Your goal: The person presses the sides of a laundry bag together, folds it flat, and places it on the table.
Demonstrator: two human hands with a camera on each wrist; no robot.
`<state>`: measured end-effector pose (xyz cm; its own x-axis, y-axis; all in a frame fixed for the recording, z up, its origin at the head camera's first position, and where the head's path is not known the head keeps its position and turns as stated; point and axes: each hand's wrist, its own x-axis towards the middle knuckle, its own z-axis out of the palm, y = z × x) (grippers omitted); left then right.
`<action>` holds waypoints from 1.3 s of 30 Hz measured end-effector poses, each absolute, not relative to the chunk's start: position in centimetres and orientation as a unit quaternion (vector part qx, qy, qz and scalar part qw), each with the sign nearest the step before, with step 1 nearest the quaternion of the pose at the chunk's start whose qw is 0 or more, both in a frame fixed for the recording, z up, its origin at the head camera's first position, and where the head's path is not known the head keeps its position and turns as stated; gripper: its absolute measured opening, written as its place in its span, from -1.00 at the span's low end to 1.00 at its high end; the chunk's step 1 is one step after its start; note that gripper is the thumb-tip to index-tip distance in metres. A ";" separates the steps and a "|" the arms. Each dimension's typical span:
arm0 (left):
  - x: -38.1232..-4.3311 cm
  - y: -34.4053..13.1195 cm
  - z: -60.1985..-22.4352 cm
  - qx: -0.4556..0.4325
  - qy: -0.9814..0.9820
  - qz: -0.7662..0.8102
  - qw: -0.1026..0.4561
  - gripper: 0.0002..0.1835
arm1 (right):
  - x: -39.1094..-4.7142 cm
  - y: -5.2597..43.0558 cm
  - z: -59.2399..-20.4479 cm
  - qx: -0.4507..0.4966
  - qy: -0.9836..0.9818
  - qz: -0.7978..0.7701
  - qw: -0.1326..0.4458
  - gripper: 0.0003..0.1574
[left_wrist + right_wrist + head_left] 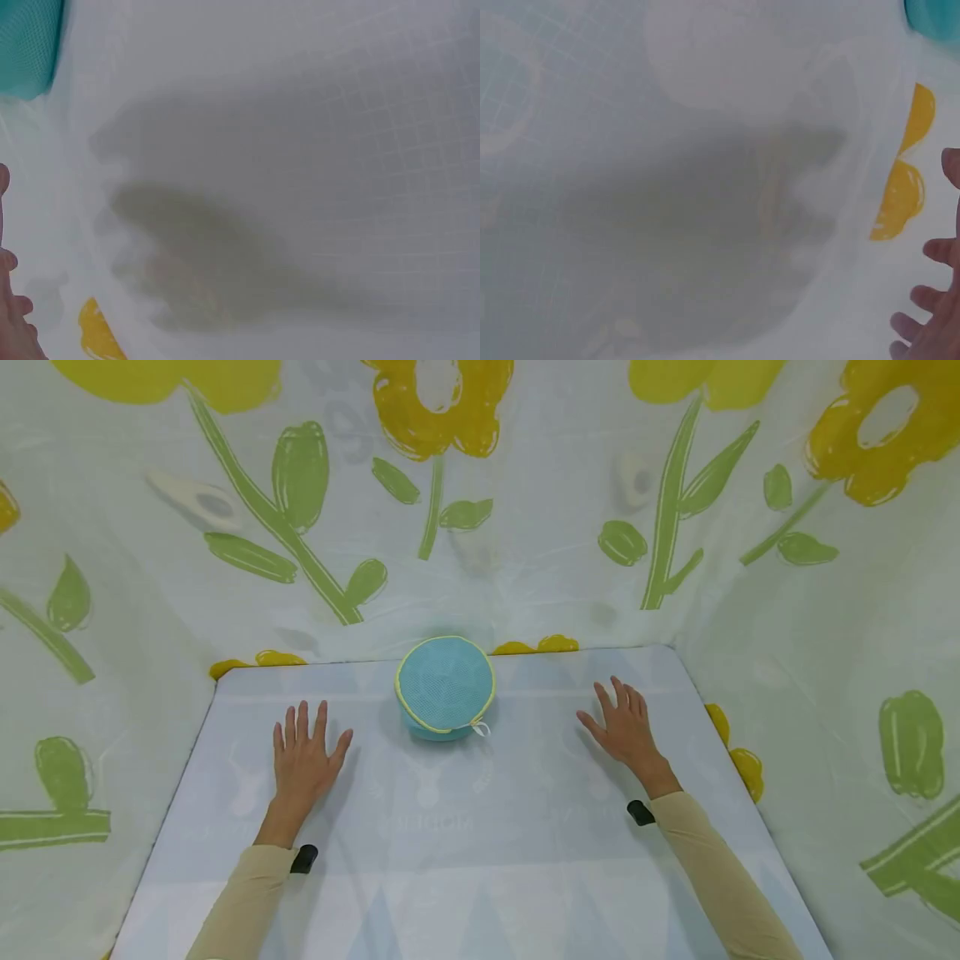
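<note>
A round teal mesh bag [446, 683] with yellow piping and a small white loop [481, 727] at its front edge stands at the back middle of the table. Its side also shows as a teal patch [26, 45] in the left wrist view and as a teal corner [937, 16] in the right wrist view. Left of the bag, my left hand [303, 760] is spread with straight fingers, holding nothing. To the right of it is my right hand [626, 727], fingers apart and slightly bent, also holding nothing. Both hands cast shadows on the tabletop and stay apart from the bag.
A pale blue-white cloth [450, 827] with faint printing covers the table. Hanging sheets [525, 568] with yellow flowers and green leaves enclose its back and sides. A dark band piece [304, 859] sits at the left wrist, another dark piece [641, 812] at the right.
</note>
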<state>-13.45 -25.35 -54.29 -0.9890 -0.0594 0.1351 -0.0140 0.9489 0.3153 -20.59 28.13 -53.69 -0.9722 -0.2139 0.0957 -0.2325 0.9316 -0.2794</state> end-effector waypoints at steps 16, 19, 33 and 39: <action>-14.9 -23.1 -53.0 -0.003 -0.959 -0.194 0.207 -0.38 | -21.7 25.6 -53.3 0.184 -0.929 0.240 0.214 -0.42; -15.1 -22.7 -52.8 -0.001 -0.957 -0.200 0.210 -0.40 | -22.0 24.8 -53.1 0.191 -0.923 0.249 0.222 -0.45; -16.1 -20.8 -52.5 -0.013 -0.939 -0.233 0.254 -0.48 | -23.1 21.4 -52.3 0.199 -0.914 0.276 0.220 -0.51; -16.4 -19.9 -52.2 -0.013 -0.935 -0.235 0.266 -0.51 | -23.3 20.0 -52.2 0.199 -0.906 0.302 0.221 -0.56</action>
